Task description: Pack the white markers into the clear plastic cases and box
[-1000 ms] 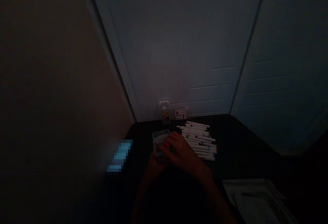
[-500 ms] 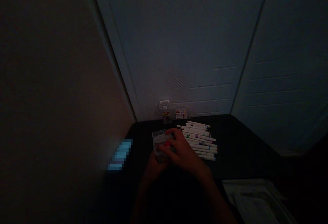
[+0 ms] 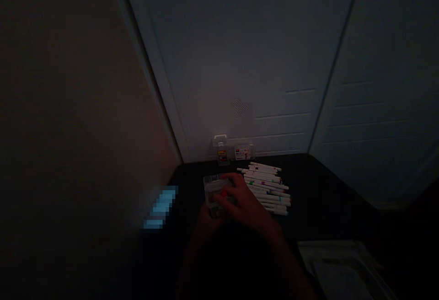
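Note:
A small clear plastic box [image 3: 211, 189] is held over the near left part of the dark table. My left hand [image 3: 206, 222] supports it from below, its fingers mostly hidden behind the box. From the right, my right hand [image 3: 242, 199] reaches over the top, thumb and fingers curled on the box. A small bright red spot [image 3: 224, 193] shows between those fingers; what it is I cannot make out in the dim light. Just right of my right hand lie several white marker pens [image 3: 270, 185] with coloured marks, side by side.
Against the pale wall [image 3: 254, 62] stand a clear case with a yellow-and-dark label [image 3: 222, 155] and a clear case with a white label [image 3: 242, 153]. A blurred bright blue patch [image 3: 161, 207] is at the table's left edge. A pale tray-like thing [image 3: 339, 263] lies lower right.
Both hands and the box stay almost in place, with only slight finger movement. The light on the wall has turned a little pinker.

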Demonstrator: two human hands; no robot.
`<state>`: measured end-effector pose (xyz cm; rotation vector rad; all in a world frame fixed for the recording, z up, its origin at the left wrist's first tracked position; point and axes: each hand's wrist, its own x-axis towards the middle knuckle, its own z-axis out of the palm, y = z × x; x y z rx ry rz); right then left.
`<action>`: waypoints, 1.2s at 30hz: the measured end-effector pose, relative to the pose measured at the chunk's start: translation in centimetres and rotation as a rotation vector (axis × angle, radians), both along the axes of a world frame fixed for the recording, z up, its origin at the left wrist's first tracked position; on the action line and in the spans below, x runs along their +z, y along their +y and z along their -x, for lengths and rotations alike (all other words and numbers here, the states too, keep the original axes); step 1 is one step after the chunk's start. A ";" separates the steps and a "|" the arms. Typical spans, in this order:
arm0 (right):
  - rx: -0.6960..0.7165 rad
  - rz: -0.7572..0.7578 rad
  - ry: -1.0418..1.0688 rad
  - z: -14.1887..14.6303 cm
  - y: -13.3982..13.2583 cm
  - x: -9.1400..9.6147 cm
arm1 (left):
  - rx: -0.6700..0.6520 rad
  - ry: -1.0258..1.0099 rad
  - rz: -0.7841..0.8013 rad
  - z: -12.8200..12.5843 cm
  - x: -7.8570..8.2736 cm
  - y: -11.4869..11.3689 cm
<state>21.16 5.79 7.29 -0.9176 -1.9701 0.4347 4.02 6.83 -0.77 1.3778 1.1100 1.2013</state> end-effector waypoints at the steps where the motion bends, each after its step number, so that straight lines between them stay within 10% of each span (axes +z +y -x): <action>1: -0.002 0.002 0.001 0.0 0.0 0.0 | 0.002 -0.010 -0.001 0.0 -0.2 0.1; 36: -0.092 0.000 -0.036 0.7 0.2 0.5 | 0.006 -0.067 0.004 0.0 -0.5 0.3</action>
